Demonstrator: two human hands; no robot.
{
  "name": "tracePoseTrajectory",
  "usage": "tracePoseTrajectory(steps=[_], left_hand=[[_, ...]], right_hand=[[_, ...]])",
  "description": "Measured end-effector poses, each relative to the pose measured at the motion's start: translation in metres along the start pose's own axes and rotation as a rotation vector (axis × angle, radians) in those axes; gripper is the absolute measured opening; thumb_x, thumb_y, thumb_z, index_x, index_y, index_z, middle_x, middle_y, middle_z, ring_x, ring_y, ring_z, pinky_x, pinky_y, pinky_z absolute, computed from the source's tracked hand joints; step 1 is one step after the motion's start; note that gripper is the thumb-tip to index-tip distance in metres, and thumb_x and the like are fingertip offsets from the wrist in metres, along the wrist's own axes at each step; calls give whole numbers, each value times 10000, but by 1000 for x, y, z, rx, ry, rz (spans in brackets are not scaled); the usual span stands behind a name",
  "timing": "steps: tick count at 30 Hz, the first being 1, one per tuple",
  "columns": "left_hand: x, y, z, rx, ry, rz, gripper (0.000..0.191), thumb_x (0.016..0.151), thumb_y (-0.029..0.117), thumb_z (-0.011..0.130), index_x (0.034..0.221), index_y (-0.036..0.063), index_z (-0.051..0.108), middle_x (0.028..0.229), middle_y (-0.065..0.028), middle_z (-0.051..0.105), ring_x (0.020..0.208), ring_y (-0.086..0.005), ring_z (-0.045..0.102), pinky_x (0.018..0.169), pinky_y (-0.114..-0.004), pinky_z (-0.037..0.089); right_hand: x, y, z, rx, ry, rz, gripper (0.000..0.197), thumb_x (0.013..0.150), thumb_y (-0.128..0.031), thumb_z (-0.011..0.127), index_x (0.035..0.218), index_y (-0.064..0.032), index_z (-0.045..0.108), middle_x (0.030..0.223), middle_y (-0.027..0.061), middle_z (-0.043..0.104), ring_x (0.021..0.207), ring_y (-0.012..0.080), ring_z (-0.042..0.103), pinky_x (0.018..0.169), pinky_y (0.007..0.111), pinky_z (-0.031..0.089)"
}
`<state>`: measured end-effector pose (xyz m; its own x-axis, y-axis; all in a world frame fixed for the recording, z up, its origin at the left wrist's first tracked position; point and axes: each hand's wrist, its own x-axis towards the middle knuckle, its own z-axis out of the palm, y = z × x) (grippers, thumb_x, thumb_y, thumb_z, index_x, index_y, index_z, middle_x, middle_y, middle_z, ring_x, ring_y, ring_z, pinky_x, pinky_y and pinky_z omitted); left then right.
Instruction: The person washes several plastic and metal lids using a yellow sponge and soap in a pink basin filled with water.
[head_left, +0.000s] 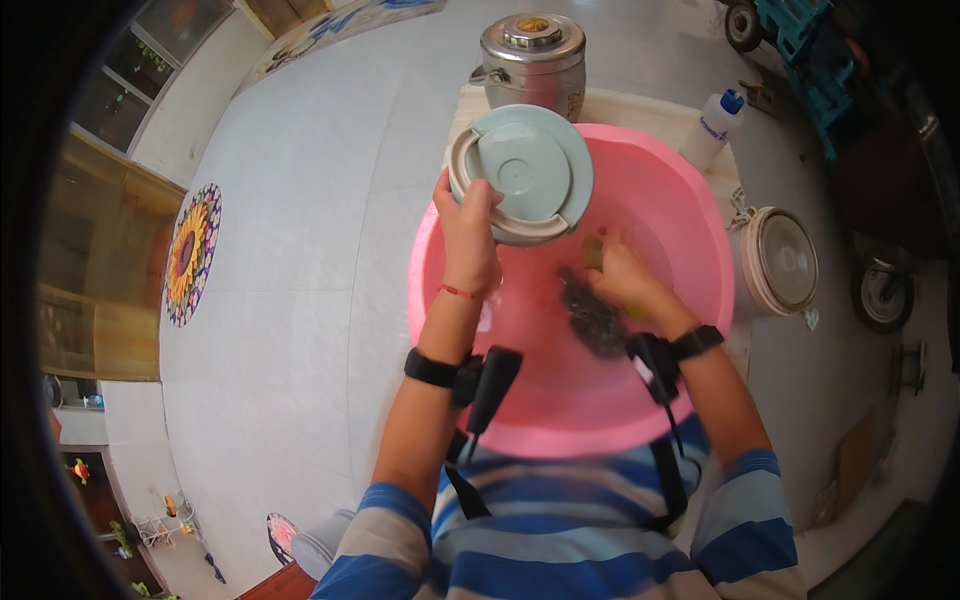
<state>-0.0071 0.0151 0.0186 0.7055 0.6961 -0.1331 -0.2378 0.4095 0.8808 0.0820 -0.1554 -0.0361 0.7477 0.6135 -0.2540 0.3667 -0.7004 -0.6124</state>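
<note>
A large pink plastic basin (686, 225) stands before me. My left hand (471, 214) grips a pale green round lidded container (521, 169) by its beige curved handle, above the basin's far left rim. Lower, inside the basin, my right hand (621, 266) closes on a yellow-green thing, perhaps a sponge (592, 251), partly hidden by the fingers. Beside that hand lies a dark mesh-like bundle (596, 319), blurred, perhaps a scourer or cloth. Whether the basin holds water is hard to tell.
Behind the basin stands a metal insulated pot (532, 67) on a pale tabletop (469, 112). A white bottle with a blue cap (712, 131) is at the back right. A round clear-lidded container (780, 259) sits right of the basin. Farther right are a teal frame (806, 52) and wheels.
</note>
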Motion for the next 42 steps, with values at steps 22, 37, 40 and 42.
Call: tracePoseTrajectory(steps=[22, 37, 40, 42], left_hand=[[-9, -7, 17, 200, -97, 110, 693, 785, 130, 579, 1341, -81, 223, 1054, -146, 518, 858, -156, 544, 754, -288, 481], [-16, -7, 21, 178, -26, 95, 737, 791, 124, 587, 1371, -53, 169, 1150, -185, 471, 874, -185, 566, 772, -307, 502], [-13, -10, 19, 162, 7, 109, 739, 775, 116, 594, 1364, -62, 185, 1124, -177, 487, 852, -181, 566, 761, -302, 498], [-12, -11, 19, 173, 20, 112, 739, 770, 114, 596, 1360, -70, 191, 1114, -173, 494, 853, -179, 565, 757, -303, 497]], right_hand=[[-3, -7, -25, 879, 123, -322, 419, 921, -129, 591, 1278, 16, 427, 1099, 112, 599, 1003, 168, 583, 854, 302, 468], [-4, -10, -24, 447, 351, -375, 483, 908, -247, 592, 1250, 42, 411, 1086, 260, 587, 1033, 386, 588, 881, 414, 454], [-10, -15, -28, 404, 276, -376, 549, 885, -216, 618, 1292, 42, 355, 1122, 277, 565, 1071, 398, 571, 913, 411, 444], [-11, -14, -28, 296, 305, -404, 564, 874, -188, 626, 1302, 44, 341, 1118, 254, 574, 1079, 366, 574, 918, 399, 445]])
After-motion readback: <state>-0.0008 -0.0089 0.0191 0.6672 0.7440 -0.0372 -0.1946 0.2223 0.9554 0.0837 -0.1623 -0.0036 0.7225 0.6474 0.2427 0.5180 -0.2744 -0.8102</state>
